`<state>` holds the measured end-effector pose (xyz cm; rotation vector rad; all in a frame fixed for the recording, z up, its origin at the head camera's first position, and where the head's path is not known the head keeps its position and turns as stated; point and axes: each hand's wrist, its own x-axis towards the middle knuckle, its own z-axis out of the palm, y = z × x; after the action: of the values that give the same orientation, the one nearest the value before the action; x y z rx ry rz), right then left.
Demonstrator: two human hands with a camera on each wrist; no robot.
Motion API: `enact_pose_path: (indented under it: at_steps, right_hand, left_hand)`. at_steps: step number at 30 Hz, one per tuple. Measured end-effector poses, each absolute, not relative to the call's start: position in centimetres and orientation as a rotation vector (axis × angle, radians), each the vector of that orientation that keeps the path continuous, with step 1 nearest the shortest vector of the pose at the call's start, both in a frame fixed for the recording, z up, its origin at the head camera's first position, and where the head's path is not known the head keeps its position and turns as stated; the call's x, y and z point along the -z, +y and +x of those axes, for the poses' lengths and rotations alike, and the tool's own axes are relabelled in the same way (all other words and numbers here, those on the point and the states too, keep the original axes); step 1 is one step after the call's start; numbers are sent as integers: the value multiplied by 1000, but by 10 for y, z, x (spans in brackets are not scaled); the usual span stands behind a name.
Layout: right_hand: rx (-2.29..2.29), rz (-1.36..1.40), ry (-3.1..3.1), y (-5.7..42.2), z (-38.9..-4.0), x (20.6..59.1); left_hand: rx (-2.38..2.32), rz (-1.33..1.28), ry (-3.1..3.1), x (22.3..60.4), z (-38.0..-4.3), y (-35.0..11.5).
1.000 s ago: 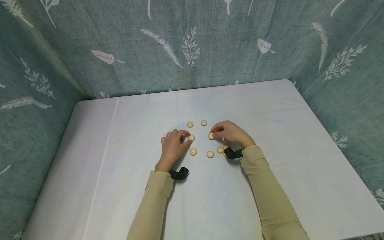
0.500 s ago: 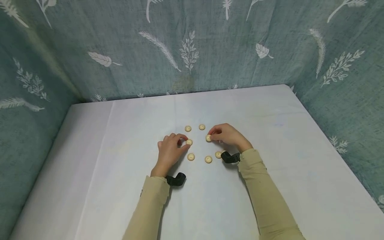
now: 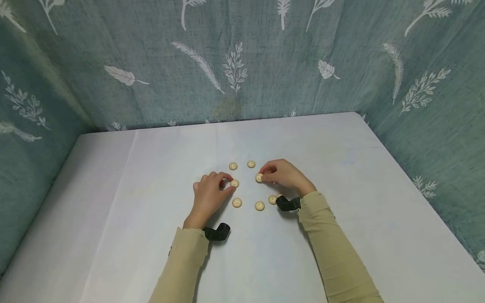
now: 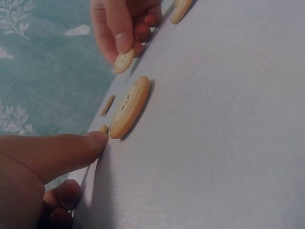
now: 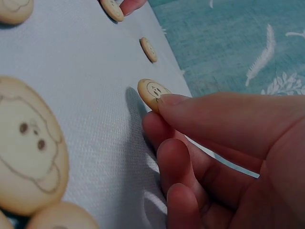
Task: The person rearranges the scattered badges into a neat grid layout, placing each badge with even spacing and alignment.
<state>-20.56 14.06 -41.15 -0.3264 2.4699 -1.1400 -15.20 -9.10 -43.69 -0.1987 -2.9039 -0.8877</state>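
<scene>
Left hand: thumb and index pinching left disc at its edge. Near disc just bodyward of those fingertips. Two far discs beyond the fingertips. Right disc, tilted, pinched by right hand. Other discs bodyward of right hand.
</scene>
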Motion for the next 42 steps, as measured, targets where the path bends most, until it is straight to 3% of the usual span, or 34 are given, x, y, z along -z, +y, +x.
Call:
enact_pose_path:
  at_steps: [16, 42]
  right_hand:
    - [1148, -366, 2525, 130, -213, 400]
    - [1038, -316, 2597, 123, -203, 410]
  left_hand:
    - [881, -171, -2912, 422, -158, -99]
    - [885, -186, -2941, 434, -155, -92]
